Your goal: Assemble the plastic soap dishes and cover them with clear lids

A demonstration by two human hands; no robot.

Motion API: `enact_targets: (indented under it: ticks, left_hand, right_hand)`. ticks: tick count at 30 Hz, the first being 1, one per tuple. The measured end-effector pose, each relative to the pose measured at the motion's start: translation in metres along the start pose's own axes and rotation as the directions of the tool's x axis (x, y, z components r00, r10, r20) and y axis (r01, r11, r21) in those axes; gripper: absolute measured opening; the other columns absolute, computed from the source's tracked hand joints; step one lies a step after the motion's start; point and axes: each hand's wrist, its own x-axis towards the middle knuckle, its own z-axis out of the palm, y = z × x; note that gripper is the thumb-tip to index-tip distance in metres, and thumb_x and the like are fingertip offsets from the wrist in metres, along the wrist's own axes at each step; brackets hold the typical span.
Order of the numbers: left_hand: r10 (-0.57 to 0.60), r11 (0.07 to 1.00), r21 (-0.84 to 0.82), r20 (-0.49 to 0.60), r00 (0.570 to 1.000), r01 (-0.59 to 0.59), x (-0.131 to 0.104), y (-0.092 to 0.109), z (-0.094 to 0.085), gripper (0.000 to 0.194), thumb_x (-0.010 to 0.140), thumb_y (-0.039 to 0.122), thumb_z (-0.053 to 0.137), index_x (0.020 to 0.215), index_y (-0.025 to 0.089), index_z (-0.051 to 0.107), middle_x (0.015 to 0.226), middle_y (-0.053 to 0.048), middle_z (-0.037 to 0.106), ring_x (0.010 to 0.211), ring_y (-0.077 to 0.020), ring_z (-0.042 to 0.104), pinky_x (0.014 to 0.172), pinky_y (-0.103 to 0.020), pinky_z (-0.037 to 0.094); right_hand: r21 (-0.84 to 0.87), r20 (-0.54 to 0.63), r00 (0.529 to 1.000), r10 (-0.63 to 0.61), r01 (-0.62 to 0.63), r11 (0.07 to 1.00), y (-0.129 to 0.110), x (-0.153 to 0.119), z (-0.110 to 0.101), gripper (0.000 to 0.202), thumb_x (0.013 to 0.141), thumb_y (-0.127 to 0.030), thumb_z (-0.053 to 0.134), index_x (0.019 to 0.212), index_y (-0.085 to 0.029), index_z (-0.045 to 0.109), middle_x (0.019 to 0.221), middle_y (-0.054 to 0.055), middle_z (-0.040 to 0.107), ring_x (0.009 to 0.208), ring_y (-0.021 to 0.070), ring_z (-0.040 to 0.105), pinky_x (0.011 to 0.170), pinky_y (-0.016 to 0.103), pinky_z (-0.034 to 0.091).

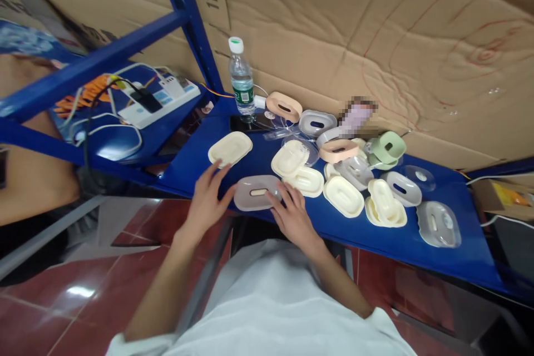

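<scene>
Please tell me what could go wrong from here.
The grey dish lies at the front edge of the blue table, so a careless push might drop it. The upright bottle could tip onto the white plug-like piece beside it. The overlapping cream dishes might slide if nudged.

Blue shelf [400, 239] | cream trays [343, 196], grey slotted piece [401, 189], water bottle [242, 80], green slotted piece [389, 148] lie on it

We see a clear water bottle [242, 82] with a white cap [236, 45] upright at the far side, near brown cardboard [292, 22]. At left we have a white power strip [161, 104], a black cable [87, 144] and a blue metal frame [104, 57].
</scene>
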Motion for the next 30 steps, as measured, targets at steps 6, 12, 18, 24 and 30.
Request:
enact_targets:
  ticks: [6,12,18,24,30]
  left_hand:
    - [-0.061,0.996,0.064,-0.067,0.996,0.065,0.061,-0.029,0.016,0.047,0.1,0.051,0.063,0.135,0.02,0.07,0.164,-0.023,0.051,0.154,-0.043,0.046,0.124,-0.065,0.037]
    - [0.044,0.999,-0.023,-0.125,0.991,-0.047,0.046,-0.014,0.0,0.035,0.105,0.049,0.055,0.109,0.019,0.074,0.127,-0.015,0.077,0.133,-0.03,0.067,0.127,-0.054,0.041]
    - [0.022,0.994,-0.098,-0.158,0.987,-0.038,0.021,-0.003,-0.007,0.034,0.106,0.05,0.056,0.11,0.02,0.073,0.135,-0.014,0.073,0.134,-0.0281,0.066,0.122,-0.049,0.048]
    - [-0.02,0.997,-0.076,-0.072,0.997,0.014,0.015,-0.009,0.004,0.036,0.106,0.047,0.052,0.119,0.022,0.073,0.15,-0.016,0.065,0.148,-0.0365,0.056,0.131,-0.068,0.031]
    - [0.137,0.99,-0.033,-0.016,0.991,-0.137,-0.014,0.02,0.001,0.038,0.105,0.045,0.061,0.139,0.03,0.067,0.156,-0.012,0.06,0.148,-0.0334,0.056,0.126,-0.057,0.044]
  right_hand:
    - [-0.013,-0.011,1.0,-0.017,0.017,1.0,0.002,-0.003,0.002,0.047,0.111,-0.026,0.055,0.158,-0.031,0.057,0.172,0.013,0.044,0.16,0.0327,0.038,0.127,0.059,0.04]
    - [0.018,-0.071,0.997,0.02,-0.019,1.0,0.004,-0.004,0.004,0.041,0.111,-0.028,0.056,0.151,-0.027,0.063,0.169,0.013,0.049,0.156,0.0315,0.042,0.124,0.054,0.042]
    - [0.021,-0.052,0.995,0.084,-0.083,0.996,0.0,-0.005,0.004,0.045,0.112,-0.034,0.055,0.156,-0.024,0.058,0.17,0.014,0.047,0.156,0.0316,0.042,0.125,0.053,0.04]
    - [0.06,-0.128,0.987,0.093,-0.086,0.995,0.027,-0.006,-0.025,0.047,0.113,-0.034,0.051,0.158,-0.021,0.055,0.167,0.014,0.052,0.154,0.0277,0.047,0.125,0.048,0.042]
    - [-0.116,-0.153,0.962,0.226,-0.245,0.963,0.084,0.03,-0.055,0.054,0.114,-0.043,0.051,0.162,-0.018,0.052,0.165,0.02,0.053,0.15,0.0378,0.053,0.12,0.059,0.045]
